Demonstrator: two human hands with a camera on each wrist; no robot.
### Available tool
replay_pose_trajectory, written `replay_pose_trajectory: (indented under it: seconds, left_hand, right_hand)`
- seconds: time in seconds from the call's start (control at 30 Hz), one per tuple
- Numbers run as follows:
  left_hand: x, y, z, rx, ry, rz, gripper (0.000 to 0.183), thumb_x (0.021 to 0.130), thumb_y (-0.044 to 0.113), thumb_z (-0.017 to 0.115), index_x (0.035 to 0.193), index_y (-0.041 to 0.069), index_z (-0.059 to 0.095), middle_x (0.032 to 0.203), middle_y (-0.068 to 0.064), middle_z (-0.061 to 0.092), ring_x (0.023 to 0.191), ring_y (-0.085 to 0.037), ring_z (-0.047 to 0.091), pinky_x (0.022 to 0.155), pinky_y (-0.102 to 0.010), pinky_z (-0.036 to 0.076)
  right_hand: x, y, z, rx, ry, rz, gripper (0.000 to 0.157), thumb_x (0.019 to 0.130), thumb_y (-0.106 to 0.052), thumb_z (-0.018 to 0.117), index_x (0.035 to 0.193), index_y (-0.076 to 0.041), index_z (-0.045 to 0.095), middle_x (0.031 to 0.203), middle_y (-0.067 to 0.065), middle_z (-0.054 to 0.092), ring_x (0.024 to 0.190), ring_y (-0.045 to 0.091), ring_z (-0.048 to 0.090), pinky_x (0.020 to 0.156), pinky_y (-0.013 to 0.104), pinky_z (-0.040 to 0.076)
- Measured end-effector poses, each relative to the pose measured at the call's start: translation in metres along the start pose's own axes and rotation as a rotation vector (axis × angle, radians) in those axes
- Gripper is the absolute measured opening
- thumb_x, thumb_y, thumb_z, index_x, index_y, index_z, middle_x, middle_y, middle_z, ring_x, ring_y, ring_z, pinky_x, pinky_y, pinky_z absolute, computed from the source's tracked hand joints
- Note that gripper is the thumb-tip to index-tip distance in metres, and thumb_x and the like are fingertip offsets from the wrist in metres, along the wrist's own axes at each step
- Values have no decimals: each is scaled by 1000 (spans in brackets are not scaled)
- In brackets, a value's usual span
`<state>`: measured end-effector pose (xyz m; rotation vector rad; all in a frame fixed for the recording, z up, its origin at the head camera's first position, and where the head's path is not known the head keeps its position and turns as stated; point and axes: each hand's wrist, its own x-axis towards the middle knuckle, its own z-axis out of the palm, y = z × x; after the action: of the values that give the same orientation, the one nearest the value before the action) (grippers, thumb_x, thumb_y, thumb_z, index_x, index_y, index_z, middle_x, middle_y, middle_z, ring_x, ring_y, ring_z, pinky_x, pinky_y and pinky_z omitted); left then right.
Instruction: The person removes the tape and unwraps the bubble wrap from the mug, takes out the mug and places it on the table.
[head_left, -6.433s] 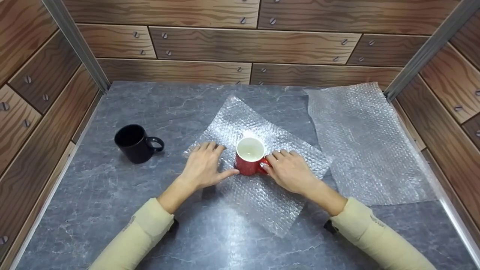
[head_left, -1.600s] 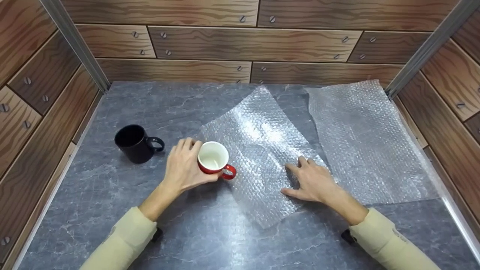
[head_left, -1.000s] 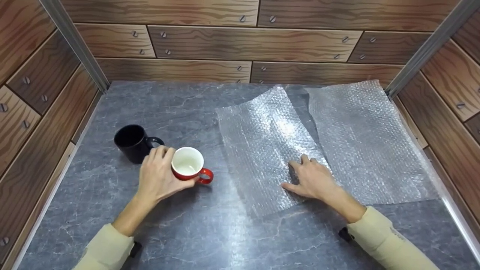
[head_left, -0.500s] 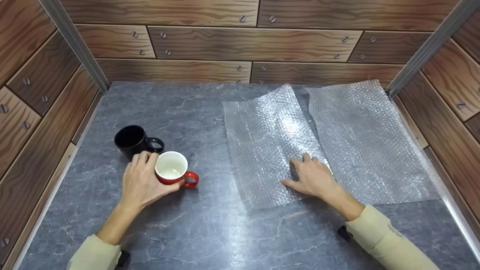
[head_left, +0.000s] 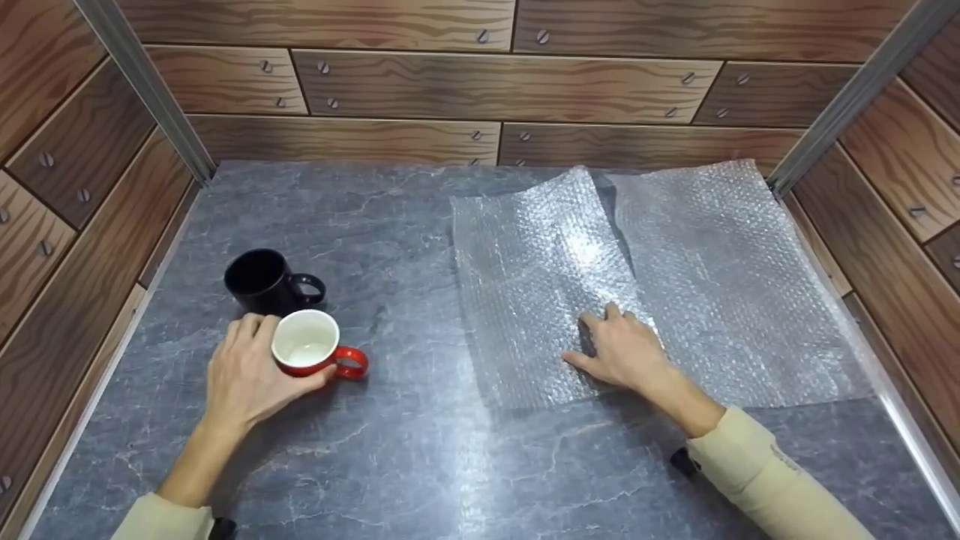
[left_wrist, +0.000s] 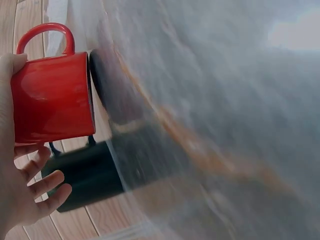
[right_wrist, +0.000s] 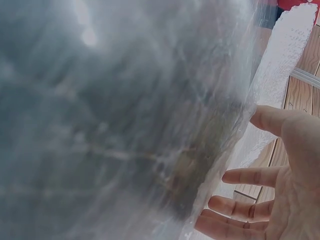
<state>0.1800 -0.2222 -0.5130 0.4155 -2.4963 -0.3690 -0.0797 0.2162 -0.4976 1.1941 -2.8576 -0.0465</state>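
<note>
On the left of the table, in the head view, my left hand (head_left: 251,375) grips a red mug (head_left: 306,339) with a white inside, handle to the right. The left wrist view shows the red mug (left_wrist: 52,100) with its base close to the tabletop; whether it touches is unclear. Just behind stands a black mug (head_left: 262,289), partly covered by the red one. My right hand (head_left: 622,349) rests with spread fingers on a sheet of bubble wrap (head_left: 525,292). Seen from the right wrist, the fingertips of the right hand (right_wrist: 280,185) touch the sheet.
A second, larger sheet of bubble wrap (head_left: 735,292) lies flat at the right, its left edge beside the first sheet. The grey marbled table (head_left: 360,465) is enclosed by wood-patterned walls (head_left: 405,86) at the back and sides, with metal posts (head_left: 142,90) in the corners.
The left hand has lifted the red mug off the bubble wrap and carried it left to the black mug. The right hand released its handle and shifted the sheet right, turning it.
</note>
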Motion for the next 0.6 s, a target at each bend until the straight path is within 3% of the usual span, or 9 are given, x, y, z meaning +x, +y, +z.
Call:
replay_pose_trajectory:
  seconds: [0.13, 0.4, 0.6]
  left_hand:
    - [-3, -10, -5, -6, 0, -24, 87, 56, 64, 92, 111, 3, 65, 105, -17, 62, 97, -38, 59, 72, -58, 54]
    - [-5, -24, -9, -16, 12, -56, 84, 56, 60, 95, 109, 3, 65, 103, -16, 62, 96, -37, 58, 71, -60, 53]
    - [-7, -32, -12, -18, -6, -70, 84, 57, 59, 95, 112, 3, 65, 105, -16, 62, 98, -37, 58, 72, -61, 54]
  right_hand:
    - [1, -1, -1, 2, -7, 8, 83, 90, -66, 71, 139, 1, 62, 125, 40, 64, 87, 52, 71, 72, 58, 65]
    - [2, -3, 1, 22, 41, 32, 77, 88, -62, 75, 133, 0, 66, 111, 35, 67, 81, 51, 71, 68, 59, 63]
    - [5, -5, -1, 15, 19, 45, 80, 90, -65, 71, 136, 0, 64, 114, 37, 66, 82, 51, 70, 68, 59, 63]
